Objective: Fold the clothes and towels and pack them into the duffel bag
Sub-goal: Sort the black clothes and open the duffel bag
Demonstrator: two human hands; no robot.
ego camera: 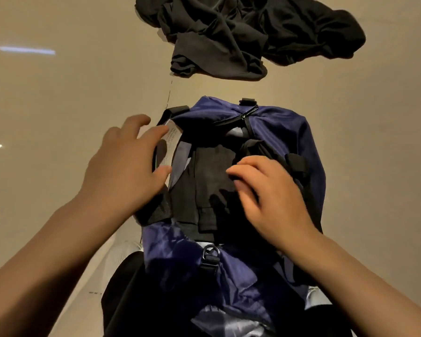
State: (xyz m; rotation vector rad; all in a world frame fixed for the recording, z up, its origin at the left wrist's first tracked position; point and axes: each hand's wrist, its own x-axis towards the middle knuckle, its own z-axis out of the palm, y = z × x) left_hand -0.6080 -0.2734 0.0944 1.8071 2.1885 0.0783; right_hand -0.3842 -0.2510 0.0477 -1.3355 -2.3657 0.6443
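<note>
Navy nylon: the duffel bag lies lengthwise at the centre of the head view, its zip open; the opening gapes from about 12 o'clock down to the middle of the bag.
Head view, bag contents: folded black clothes sit inside the opening, flat, with pale lining showing at their 10 o'clock edge.
Head view, left hand: the left hand is at 9 o'clock of the opening, fingers spread and fairly straight, fingertips on the bag's left rim beside a white label; it grips nothing that can be seen.
Head view, right hand: the right hand is at 3 o'clock of the opening, fingers loosely bent, resting on the black clothes inside the bag; whether it pinches the fabric cannot be told.
Head view, unfolded pile: a crumpled heap of black garments lies on the floor at 12 o'clock, well apart from the bag.
Head view, floor: glossy beige tiles carry the bag and the heap.
Head view, strap ring: a black D-ring sits on the bag's near end at 6 o'clock.
</note>
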